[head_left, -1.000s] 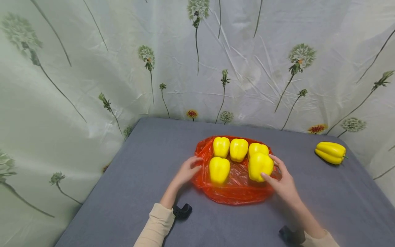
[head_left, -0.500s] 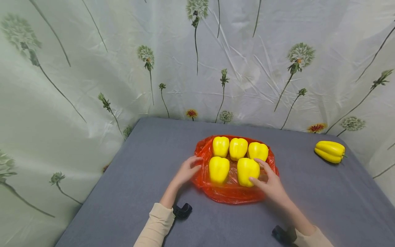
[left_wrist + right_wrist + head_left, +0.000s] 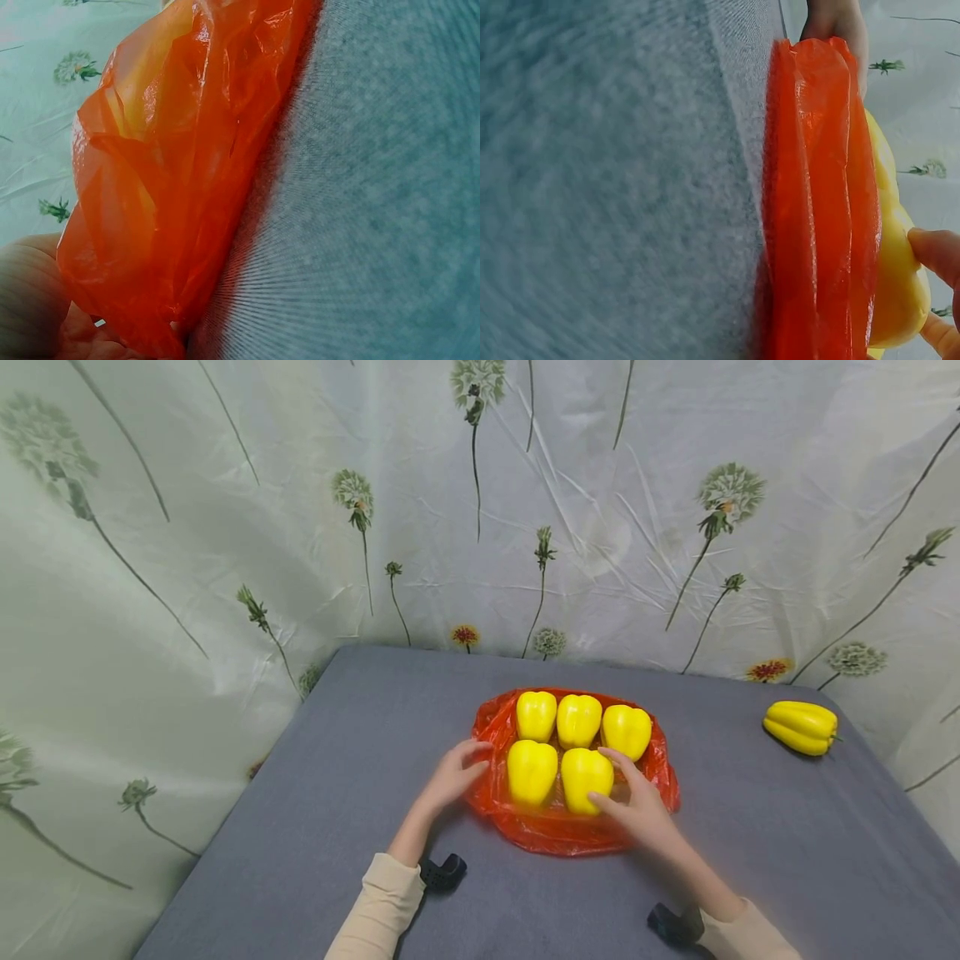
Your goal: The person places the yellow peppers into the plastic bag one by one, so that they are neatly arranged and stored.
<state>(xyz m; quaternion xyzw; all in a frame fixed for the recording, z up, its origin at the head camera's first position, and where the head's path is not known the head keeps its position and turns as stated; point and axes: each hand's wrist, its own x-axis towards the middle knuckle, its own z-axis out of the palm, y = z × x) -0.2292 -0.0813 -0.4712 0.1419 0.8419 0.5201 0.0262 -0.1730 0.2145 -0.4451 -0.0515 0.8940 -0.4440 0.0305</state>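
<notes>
My right hand (image 3: 641, 806) grips a yellow bell pepper (image 3: 583, 781) by its right side, fingers on the far side and thumb near. The pepper sits low within the mouth of a red plastic bag (image 3: 555, 839), beside a second front pepper (image 3: 532, 774). Behind these stand three more yellow peppers in a row, one of them the right-hand pepper (image 3: 627, 731). My left hand (image 3: 452, 777) holds the bag's left edge; in the left wrist view the crinkled bag wall (image 3: 172, 195) hides part of its fingers. The right wrist view shows thumb and finger against the pepper (image 3: 904, 277).
A single yellow bell pepper (image 3: 801, 727) lies on its side at the far right of the grey cloth-covered table (image 3: 360, 735). Behind the table hangs a pale curtain (image 3: 420, 510) with a dandelion print.
My right hand has moved left and slightly down with its pepper, from in front of the back right pepper to beside the front left one. The left hand has stayed put.
</notes>
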